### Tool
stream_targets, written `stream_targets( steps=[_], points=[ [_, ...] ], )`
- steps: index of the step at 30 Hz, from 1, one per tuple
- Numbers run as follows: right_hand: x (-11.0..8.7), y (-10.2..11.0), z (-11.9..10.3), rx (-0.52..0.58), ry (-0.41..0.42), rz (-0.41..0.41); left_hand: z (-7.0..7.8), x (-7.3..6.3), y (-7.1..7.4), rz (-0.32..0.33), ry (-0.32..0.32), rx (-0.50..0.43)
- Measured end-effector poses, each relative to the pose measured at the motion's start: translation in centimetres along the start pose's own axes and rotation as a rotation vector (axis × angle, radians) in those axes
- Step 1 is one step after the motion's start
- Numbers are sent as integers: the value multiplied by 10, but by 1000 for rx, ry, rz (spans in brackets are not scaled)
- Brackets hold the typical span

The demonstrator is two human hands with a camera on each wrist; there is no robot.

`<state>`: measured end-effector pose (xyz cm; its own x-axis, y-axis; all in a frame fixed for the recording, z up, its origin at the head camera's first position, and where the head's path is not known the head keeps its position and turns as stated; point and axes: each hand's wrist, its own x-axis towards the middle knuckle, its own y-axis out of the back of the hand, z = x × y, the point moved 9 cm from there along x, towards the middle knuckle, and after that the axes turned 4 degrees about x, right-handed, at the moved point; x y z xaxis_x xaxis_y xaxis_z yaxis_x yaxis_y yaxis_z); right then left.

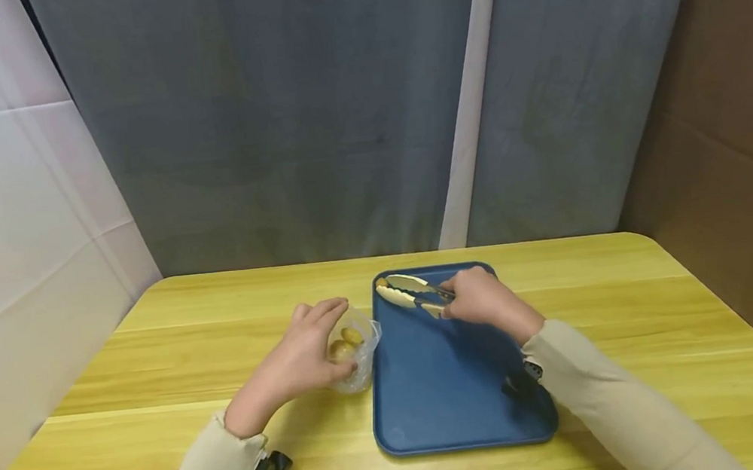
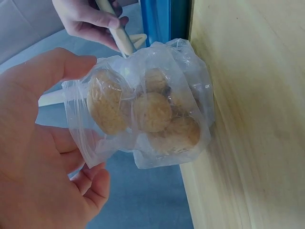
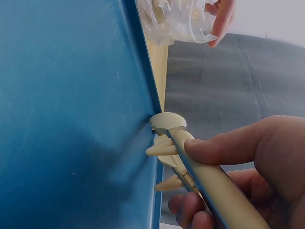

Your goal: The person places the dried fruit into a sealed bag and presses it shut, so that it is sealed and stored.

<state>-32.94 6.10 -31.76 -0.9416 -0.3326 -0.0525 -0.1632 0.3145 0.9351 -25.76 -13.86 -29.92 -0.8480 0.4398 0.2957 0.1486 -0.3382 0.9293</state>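
"What's leftmost?"
"My left hand (image 1: pixel 303 355), curled round a crinkled clear plastic bag (image 2: pixel 133 86) of roundish brown lumps (image 2: pixel 152 112)."
"Then?"
"A flat blue tray (image 1: pixel 439 388); at its far-left corner, a small brown piece (image 1: pixel 381 283) (pinched or loose, I can't tell) beside cream scalloped tongs (image 1: pixel 397 296) my right hand (image 1: pixel 485 299) grips."

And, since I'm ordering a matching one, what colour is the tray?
The tray is plain blue; it shows best in the head view.

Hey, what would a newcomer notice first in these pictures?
Probably the blue tray on the yellow table. Over it, the right hand holds cream tongs, tips at the far left corner. Just left of the tray, the left hand curves around a clear bag of brownish lumps.
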Motion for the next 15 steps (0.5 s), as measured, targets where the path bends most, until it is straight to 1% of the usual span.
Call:
stream_targets(
  steps=[4, 7, 12, 15],
  points=[
    [-6, 1, 3, 21, 0, 10, 0, 1, 0, 1, 0, -5],
    [-15, 6, 3, 38, 11, 31, 0, 2, 0, -5, 1, -10],
    [-39, 19, -3, 72, 38, 63, -2, 2, 0, -14, 15, -26],
    [-56, 31, -10, 92, 55, 76, -5, 2, 3, -4, 27, -32]
  ],
)
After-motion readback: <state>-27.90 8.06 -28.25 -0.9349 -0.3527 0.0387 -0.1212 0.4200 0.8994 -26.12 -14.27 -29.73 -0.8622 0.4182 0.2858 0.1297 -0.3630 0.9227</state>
